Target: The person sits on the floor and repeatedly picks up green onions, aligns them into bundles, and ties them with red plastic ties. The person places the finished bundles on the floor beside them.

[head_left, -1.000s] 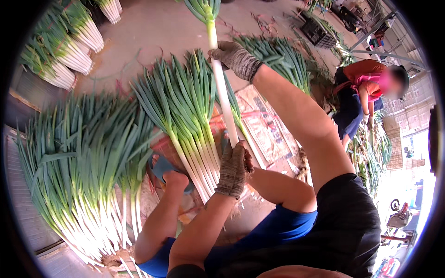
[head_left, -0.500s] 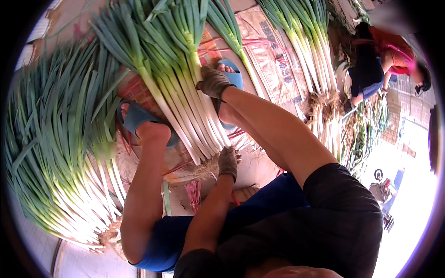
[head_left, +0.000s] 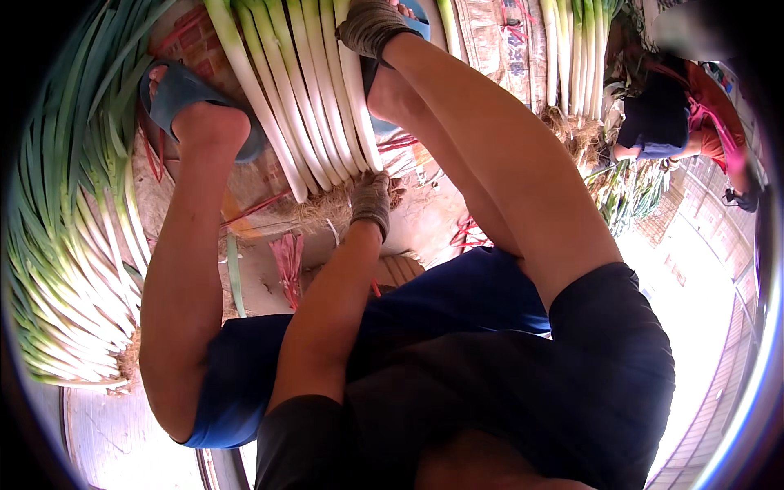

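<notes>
Tight quarters here. The leek bundle fills the middle, its white stalks running up between the person's feet, and the gloved left hand sits right at its root end with the gloved right hand on the stalks higher up. To the left, the bare leg and blue sandal wall off the big leek pile. The right leg blocks the other side. Open ground shows only just below the roots, strewn with pink ties.
</notes>
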### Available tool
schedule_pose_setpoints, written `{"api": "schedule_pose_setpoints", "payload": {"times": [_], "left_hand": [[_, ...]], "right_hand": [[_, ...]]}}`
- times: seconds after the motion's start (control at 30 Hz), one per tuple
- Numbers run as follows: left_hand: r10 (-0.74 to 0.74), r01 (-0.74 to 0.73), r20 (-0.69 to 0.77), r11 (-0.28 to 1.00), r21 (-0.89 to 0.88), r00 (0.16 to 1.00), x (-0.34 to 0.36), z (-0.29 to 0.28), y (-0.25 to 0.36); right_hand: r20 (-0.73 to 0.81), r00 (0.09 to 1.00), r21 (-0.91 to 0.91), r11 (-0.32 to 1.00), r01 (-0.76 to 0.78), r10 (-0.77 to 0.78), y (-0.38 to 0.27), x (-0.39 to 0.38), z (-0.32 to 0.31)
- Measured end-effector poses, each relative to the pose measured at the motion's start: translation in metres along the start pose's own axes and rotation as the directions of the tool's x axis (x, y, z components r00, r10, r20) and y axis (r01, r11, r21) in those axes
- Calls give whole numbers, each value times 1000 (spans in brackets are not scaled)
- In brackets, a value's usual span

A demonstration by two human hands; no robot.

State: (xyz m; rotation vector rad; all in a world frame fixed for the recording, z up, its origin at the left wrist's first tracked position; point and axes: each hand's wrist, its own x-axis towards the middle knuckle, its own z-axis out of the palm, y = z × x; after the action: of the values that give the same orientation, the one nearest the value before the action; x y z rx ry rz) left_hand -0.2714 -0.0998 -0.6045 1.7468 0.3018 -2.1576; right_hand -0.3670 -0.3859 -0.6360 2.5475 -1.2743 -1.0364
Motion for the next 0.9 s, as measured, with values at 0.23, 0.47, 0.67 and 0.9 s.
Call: {"api": "schedule_pose_setpoints", "payload": {"times": [0.23,0.47,0.67,0.9], "left_hand": [[-14,7,42,987,162,999,22,0,-10],[373,-267,454,-454,850,809,3,10,-6],[891,-756,261,126,643,370,-187,8,92],[959,-983,222,183,-18,175,-368,-124,204]], "right_hand": [[-114,972,261,951,-169,204,1,-8,34],[-49,919,988,153,-12,391,43,-39,63],[-33,951,999,44,20,309,65,-105,-35],[58,916,985,129,-118,396,135,-260,-93]]}}
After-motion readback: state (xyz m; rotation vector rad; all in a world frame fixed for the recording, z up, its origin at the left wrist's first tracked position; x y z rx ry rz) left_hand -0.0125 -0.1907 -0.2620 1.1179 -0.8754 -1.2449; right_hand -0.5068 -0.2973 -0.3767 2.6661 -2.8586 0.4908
